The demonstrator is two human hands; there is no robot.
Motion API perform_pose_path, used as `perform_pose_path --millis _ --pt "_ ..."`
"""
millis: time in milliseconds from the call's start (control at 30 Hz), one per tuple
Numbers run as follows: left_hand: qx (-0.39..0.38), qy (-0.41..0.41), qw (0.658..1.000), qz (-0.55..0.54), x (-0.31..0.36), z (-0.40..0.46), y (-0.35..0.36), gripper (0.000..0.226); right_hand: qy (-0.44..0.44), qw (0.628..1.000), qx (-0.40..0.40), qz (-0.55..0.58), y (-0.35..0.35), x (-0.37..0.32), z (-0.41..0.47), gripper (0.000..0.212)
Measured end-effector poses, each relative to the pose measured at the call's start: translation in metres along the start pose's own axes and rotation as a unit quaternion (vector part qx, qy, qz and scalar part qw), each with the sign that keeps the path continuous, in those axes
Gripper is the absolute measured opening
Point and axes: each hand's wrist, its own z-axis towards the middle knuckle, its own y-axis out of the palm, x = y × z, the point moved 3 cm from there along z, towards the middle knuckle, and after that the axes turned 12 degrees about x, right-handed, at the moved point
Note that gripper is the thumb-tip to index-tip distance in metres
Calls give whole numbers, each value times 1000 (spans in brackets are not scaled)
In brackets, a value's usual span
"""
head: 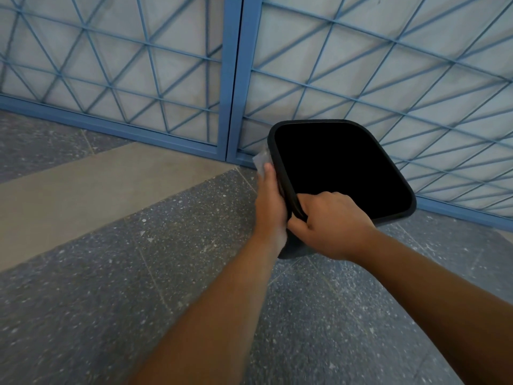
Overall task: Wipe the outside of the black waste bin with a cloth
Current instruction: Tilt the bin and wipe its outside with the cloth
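Note:
The black waste bin (388, 173) stands on the floor by the blue gate, its square mouth open toward me. My right hand (330, 226) grips the bin's near rim, fingers curled over the edge and thumb outside. My left hand (270, 207) lies flat against the bin's left outer wall with straight fingers, pressing a pale grey cloth (261, 161) to it. Only a corner of the cloth shows beyond the fingertips. The bin's lower body is mostly hidden behind both hands.
A blue metal gate (233, 79) with a diagonal lattice runs across the back, right behind the bin. The floor is dark speckled stone (138, 301) with a lighter tan band (97, 187) at the left.

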Motion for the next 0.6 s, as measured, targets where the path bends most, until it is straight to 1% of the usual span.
perform_pose_path --millis 100,167,233,333,433,500,567,600 --pt "-22 31 999 36 -12 -14 -10 64 1 1000 -3 -4 0 0 0 28" --pt "-18 10 999 42 -9 -2 -14 68 1 1000 -2 -5 -1 0 0 28" --pt "-4 -28 999 26 1 9 -7 64 2 1000 -2 -4 0 1 0 28" --pt "-16 -16 1000 9 7 -5 1 57 -3 1000 -1 -7 0 1 0 31" --pt "-37 6 999 38 -5 -25 -10 61 0 1000 -5 -6 0 1 -1 30" --pt "-18 -13 999 48 -4 -14 -13 64 0 1000 -4 -7 0 0 0 30" --pt "-4 -48 999 23 4 0 -7 61 1 1000 -3 -6 0 1 1 29" --pt "-3 -40 999 12 8 3 -2 60 0 1000 -3 -5 0 1 1 29"
